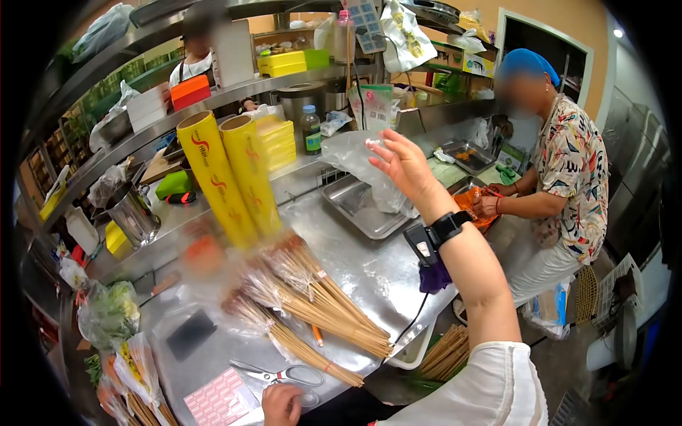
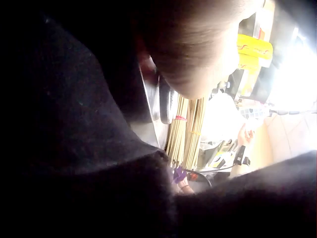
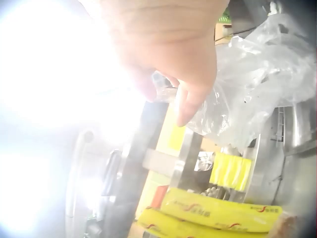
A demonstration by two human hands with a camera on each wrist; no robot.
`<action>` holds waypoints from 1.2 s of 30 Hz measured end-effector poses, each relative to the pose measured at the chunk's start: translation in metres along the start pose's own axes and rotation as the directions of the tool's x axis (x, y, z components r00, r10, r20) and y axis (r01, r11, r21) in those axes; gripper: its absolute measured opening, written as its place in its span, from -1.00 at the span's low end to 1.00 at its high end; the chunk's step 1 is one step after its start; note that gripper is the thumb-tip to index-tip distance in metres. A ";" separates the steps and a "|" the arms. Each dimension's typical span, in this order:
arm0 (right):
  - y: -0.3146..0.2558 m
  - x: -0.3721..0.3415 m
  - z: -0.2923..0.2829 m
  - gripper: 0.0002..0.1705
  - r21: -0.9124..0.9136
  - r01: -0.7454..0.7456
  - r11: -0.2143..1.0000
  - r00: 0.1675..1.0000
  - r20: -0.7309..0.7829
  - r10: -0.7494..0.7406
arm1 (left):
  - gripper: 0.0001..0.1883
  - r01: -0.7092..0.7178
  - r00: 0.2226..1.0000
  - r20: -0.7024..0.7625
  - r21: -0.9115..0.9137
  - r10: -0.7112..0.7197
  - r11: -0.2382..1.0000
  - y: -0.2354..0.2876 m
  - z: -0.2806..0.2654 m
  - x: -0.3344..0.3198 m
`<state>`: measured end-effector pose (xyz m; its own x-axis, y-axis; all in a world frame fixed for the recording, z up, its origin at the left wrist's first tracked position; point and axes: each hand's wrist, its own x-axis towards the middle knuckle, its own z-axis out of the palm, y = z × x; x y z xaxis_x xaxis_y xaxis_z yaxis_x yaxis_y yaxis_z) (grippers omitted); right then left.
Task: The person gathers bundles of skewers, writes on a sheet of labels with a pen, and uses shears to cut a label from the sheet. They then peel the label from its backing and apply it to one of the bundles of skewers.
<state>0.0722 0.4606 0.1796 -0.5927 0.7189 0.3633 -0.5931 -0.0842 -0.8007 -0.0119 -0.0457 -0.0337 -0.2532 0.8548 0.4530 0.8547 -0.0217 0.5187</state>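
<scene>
Plastic bag [image 1: 348, 150]: quantity, one. Clear and colourless, thin-walled, crumpled, with bright glints along the creases. Located at 1 o'clock from the centre of the head view, raised beside the right hand [image 1: 408, 167], with the lower part over a metal tray [image 1: 355, 209].

Right hand: at 2 o'clock, raised, with a wrist camera strapped on. Fingers clamped on the clear plastic, as seen in the right wrist view.

Left hand [image 1: 282, 405]: between 6 and 7 o'clock, low, close to the handles of the scissors [image 1: 288, 375]. Fingers loosely curled; contact with the scissors, not possible to tell.

Counts on and around the metal surface [image 1: 355, 266]:
- Metal tray: one under the bag, rectangular, shallow.
- Bundles of sticks [image 1: 334, 309]: three, side by side, at 6 to 7 o'clock, pale, partly wrapped in clear plastic at the upper ends.
- Scissors: one pair, at 7 o'clock, blades apart, beside the nearest bundle.
- Patterned sheet [image 1: 222, 397]: one, pink and white, at 7 o'clock, left of the scissors.
- Yellow rolls [image 1: 231, 181]: two, upright and slightly tilted, at 10 o'clock, red marks on the sides.
- Bottle [image 1: 311, 130]: one, blue cap, at 11 o'clock.

Other people: two. One with a blue head covering [image 1: 533, 64] and patterned shirt [image 1: 572, 156] at 2 to 3 o'clock, both hands at an orange item [image 1: 474, 202]; one between 10 and 11 o'clock, behind the shelf.
</scene>
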 end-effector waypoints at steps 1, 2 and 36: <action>-0.015 -0.009 0.014 -0.18 0.018 0.003 1.000 0.999 0.038 -0.004 | -0.76 0.031 0.999 0.009 -0.044 -0.031 0.999 0.000 -0.003 0.003; -0.028 -0.021 0.029 -0.32 0.025 0.016 1.000 1.000 0.011 -0.016 | -0.78 0.065 0.998 0.021 -0.087 -0.063 0.994 0.001 -0.007 0.008; -0.039 -0.160 -0.020 -0.55 -0.608 0.008 -0.794 0.833 0.443 -0.331 | -0.54 0.074 0.920 -0.279 -0.567 -0.276 0.820 0.031 -0.077 0.303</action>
<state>0.2011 0.3627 0.1432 -0.5391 0.3207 0.7788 0.7972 0.4926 0.3490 -0.0976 0.1728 0.1756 -0.5951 0.6475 0.4760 0.4256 -0.2486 0.8701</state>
